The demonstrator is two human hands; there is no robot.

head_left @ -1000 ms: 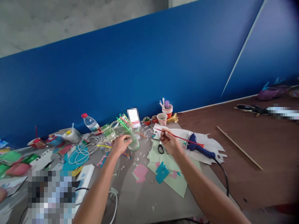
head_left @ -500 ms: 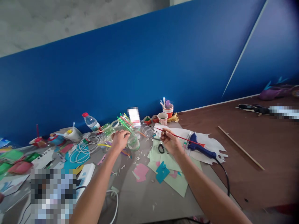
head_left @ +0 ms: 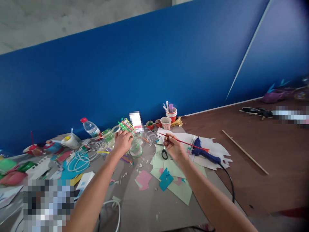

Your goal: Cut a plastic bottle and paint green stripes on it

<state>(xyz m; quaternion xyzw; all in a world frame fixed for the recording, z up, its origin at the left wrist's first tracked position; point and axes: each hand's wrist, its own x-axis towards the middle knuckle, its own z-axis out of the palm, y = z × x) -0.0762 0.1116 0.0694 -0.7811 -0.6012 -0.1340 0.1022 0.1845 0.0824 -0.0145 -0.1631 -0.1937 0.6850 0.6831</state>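
While the right hand [head_left: 174, 146], right of the frame's centre, pinches a thin red stick-like brush [head_left: 181, 140], the left hand [head_left: 123, 141], left of centre, curls its fingers by the clear plastic bottle with green tints [head_left: 135, 150]; whether it grips anything, I cannot tell.

Craft workspace: scissors [head_left: 164, 154], glue gun [head_left: 206, 154], cut paper [head_left: 143, 179].

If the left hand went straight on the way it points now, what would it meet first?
The colored straws, most likely: they show just beyond the left hand in that line. Depth is unclear, so it might pass above them.
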